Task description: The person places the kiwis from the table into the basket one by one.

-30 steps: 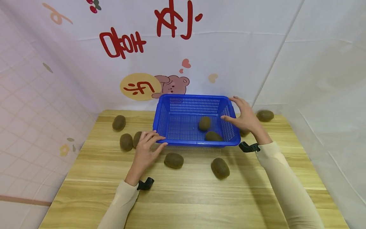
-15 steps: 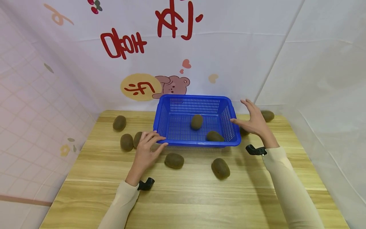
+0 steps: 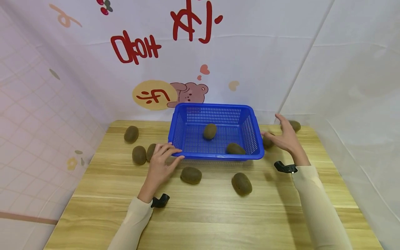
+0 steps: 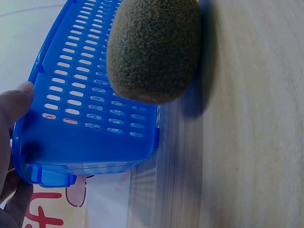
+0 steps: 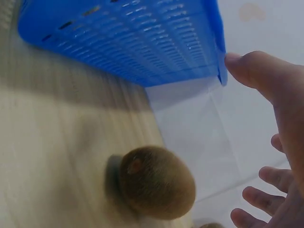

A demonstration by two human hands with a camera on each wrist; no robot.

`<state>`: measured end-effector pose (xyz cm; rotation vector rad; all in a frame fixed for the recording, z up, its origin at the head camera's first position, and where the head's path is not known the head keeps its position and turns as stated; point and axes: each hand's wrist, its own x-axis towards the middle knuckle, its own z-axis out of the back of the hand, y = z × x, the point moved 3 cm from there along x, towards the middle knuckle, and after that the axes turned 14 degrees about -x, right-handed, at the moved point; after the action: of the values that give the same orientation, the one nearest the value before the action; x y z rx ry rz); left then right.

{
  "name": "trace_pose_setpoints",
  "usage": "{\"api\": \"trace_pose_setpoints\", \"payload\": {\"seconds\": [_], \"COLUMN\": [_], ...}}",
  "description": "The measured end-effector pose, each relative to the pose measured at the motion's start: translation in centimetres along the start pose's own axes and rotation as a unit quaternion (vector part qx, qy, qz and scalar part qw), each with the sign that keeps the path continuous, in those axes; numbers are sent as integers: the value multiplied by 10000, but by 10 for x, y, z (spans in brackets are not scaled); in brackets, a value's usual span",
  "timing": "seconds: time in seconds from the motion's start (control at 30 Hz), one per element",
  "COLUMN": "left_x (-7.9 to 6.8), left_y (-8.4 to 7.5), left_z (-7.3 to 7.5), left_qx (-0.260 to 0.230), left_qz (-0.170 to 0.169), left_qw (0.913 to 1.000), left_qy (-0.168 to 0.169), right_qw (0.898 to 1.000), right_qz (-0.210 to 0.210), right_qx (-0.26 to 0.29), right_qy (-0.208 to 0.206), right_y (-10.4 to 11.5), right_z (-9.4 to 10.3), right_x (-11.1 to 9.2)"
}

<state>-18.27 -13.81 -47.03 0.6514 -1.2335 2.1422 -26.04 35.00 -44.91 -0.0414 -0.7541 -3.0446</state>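
A blue plastic basket stands at the back of the table with two kiwis in it, one near the middle and one by the front right corner. My left hand holds the basket's rim at its front left corner, thumb and fingers on either side of the corner in the left wrist view. My right hand, fingers spread, hovers just right of the basket over a kiwi on the table. In the right wrist view its thumb tip is close to the rim; whether they touch I cannot tell.
Several more kiwis lie on the wooden table: a group at the left, one before the basket, one further right, one at the back right. White printed cloth walls the back and sides.
My right hand has drawn out from over the basket and moved right. The kiwi near the basket's middle has rolled left. My left hand has stayed at the corner.
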Motion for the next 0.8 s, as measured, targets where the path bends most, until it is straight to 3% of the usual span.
{"api": "trace_pose_setpoints", "payload": {"seconds": [0.57,0.8], "left_x": [-1,0], "left_y": [2,1], "left_z": [1,0], "left_qx": [-39,4], "left_qz": [-40,-55], "left_qw": [10000,10000], "left_qy": [-33,-36], "right_qw": [9980,9981], "right_qz": [40,95], "right_qx": [-371,-205], "right_qy": [507,579], "right_y": [-23,-24], "right_z": [-32,-38], "right_x": [-4,-8]}}
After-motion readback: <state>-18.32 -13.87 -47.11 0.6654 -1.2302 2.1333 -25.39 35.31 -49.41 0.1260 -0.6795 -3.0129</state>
